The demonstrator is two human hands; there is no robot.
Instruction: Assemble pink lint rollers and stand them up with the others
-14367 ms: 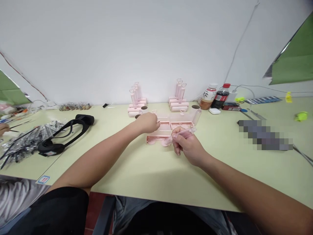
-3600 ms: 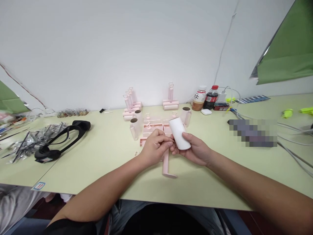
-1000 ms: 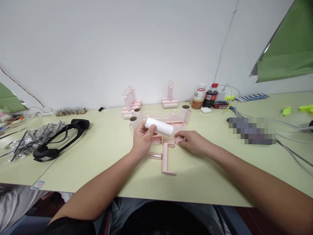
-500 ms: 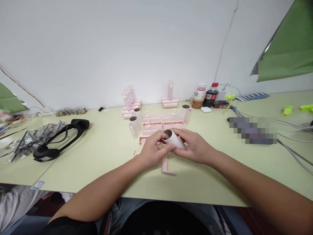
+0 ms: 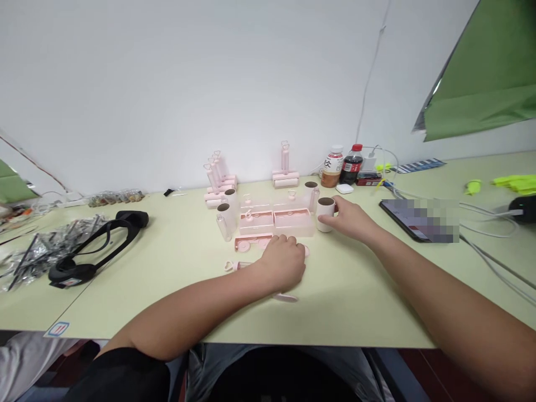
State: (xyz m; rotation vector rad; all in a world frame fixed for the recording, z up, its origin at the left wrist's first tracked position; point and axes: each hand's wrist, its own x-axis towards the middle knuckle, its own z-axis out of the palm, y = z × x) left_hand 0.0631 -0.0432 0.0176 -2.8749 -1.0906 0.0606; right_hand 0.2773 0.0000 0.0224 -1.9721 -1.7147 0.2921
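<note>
My right hand [image 5: 345, 218] grips a white lint roll [image 5: 325, 215] with thumb and fingers round its sides. The roll is upright on the table, its brown core opening facing up. My left hand [image 5: 285, 262] has its fingers curled down over pink plastic parts, and what they hold is hidden under the palm. A flat pink end piece [image 5: 285, 298] shows below that hand. Just beyond lies a pink tray-like part [image 5: 247, 243] with round discs in it. A small clear tube with a heart-shaped loop [image 5: 231, 266] lies left of the wrist.
Pink open boxes [image 5: 293, 222] stand beyond my hands, with more upright rolls [image 5: 310, 192] around them. Assembled pink rollers [image 5: 220, 181] stand by the wall. Two drink bottles [image 5: 332, 166], a phone [image 5: 419, 220] and cables are at right; a black headset [image 5: 98, 248] is at left.
The lint roll, earlier tilted between both hands, now stands upright farther right in my right hand. My left hand has let it go and turned palm down over the pink parts.
</note>
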